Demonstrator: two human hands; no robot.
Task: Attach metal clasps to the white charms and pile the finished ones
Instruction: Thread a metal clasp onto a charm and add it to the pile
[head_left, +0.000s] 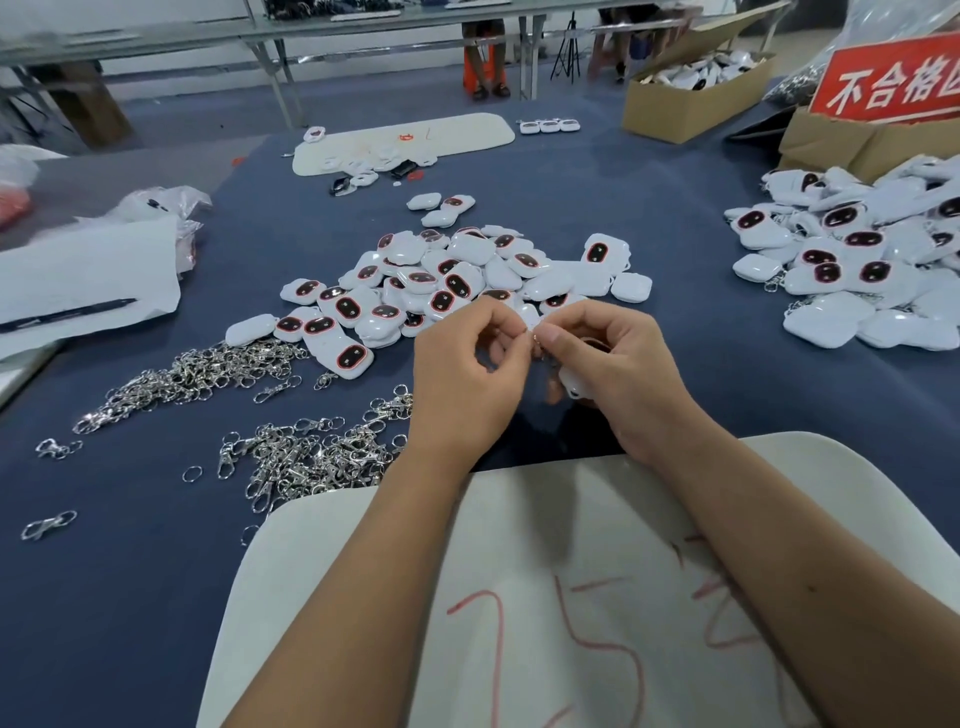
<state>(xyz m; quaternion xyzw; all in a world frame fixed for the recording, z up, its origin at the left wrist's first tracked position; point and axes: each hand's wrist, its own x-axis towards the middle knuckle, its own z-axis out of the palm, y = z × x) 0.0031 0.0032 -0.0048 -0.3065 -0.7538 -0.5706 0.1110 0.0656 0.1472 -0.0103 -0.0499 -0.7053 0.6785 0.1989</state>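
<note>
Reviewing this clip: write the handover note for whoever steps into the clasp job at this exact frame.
Left hand pinches a small metal clasp together with the right hand, which also grips a white charm low in its fingers.
Unclasped charms are heaped centre-table; loose clasps lie to the left.
Done: a finished pile sits at right, chains visible.
Left: finish this clasp, add the charm to the right pile, work through the centre heap.

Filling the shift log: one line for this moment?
left hand pinches clasp | right hand holds white charm | attaching | finished pile right
</note>
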